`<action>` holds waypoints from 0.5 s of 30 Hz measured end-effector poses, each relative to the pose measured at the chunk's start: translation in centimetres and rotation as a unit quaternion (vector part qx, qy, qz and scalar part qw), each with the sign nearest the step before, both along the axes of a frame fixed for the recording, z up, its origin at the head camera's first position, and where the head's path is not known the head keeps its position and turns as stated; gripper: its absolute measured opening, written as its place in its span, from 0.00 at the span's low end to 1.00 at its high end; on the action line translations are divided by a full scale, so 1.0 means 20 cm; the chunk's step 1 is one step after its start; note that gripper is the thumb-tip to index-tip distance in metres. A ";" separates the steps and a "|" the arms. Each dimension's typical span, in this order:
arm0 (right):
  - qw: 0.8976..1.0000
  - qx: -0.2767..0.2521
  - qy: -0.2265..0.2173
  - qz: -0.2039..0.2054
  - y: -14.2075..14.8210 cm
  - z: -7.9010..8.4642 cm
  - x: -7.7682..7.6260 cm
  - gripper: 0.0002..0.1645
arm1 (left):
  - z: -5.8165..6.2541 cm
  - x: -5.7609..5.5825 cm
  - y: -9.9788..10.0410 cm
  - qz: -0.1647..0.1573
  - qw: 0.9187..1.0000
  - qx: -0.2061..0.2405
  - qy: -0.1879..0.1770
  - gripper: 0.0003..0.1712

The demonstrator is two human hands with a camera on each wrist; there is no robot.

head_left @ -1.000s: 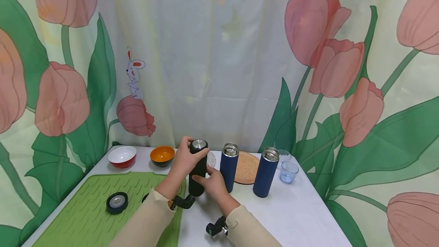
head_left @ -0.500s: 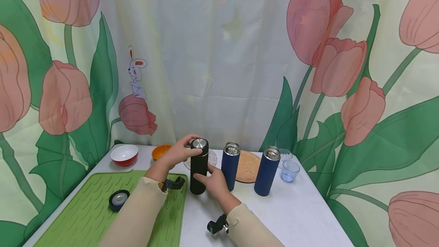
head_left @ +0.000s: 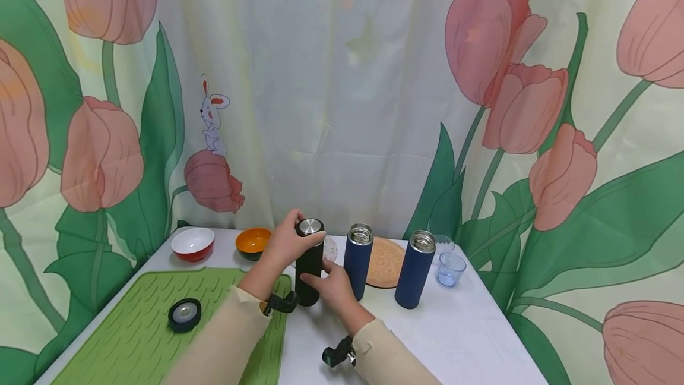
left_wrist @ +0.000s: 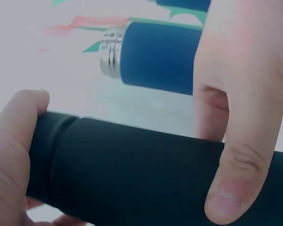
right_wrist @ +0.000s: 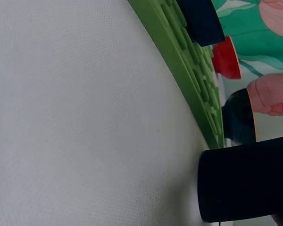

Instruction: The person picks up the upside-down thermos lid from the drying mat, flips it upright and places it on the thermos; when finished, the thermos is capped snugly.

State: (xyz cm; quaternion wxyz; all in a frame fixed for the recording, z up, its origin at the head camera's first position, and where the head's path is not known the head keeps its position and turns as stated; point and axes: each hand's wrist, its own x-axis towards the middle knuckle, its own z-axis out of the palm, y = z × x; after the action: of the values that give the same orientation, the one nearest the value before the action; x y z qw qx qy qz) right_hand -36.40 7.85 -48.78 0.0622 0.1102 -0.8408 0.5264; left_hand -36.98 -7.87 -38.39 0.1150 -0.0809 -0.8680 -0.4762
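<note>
A black vacuum flask (head_left: 309,263) with a silver-topped lid (head_left: 310,227) stands upright on the white table, just right of the green mat. My left hand (head_left: 288,243) grips the lid, its thumb along the near side. Lower down, my right hand (head_left: 338,290) holds the flask's body. The left wrist view shows the right thumb (left_wrist: 240,179) lying across the black body. Two blue flasks (head_left: 358,260) (head_left: 415,269) stand to the right, lidless, with bare steel necks. In the right wrist view, the flask's base (right_wrist: 245,181) is seen, and the right hand is mostly out of frame.
On the green mat (head_left: 123,314) lies a round black lid (head_left: 184,315). A red bowl (head_left: 193,244) and an orange bowl (head_left: 253,243) stand behind it. Behind the blue flasks is a round wooden board (head_left: 386,260); a blue-tinted glass (head_left: 450,269) stands farther right.
My left hand and wrist swung out to the left around the lid, then came back to the right into a closer grip. The right hand and the flask stayed nearly in place.
</note>
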 end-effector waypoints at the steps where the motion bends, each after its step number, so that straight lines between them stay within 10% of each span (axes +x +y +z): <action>1: 1.000 0.000 -0.001 0.001 0.00 0.00 0.01 0.29 | 0.00 0.01 0.01 0.011 1.000 -0.007 0.004 0.35; 8: 1.000 -0.004 -0.008 0.001 0.00 0.00 0.02 0.32 | 0.03 0.03 0.06 0.077 0.994 -0.067 0.026 0.38; 15: 1.000 -0.002 -0.007 0.002 0.00 0.00 0.01 0.31 | 0.05 0.01 0.02 0.035 0.997 -0.063 0.030 0.33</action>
State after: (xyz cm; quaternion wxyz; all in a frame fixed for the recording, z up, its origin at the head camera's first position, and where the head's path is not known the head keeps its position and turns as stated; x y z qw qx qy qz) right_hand -36.15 7.85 -48.73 0.0551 0.1081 -0.8401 0.5287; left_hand -36.76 -7.49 -37.43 0.1520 -0.0720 -0.8947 -0.4137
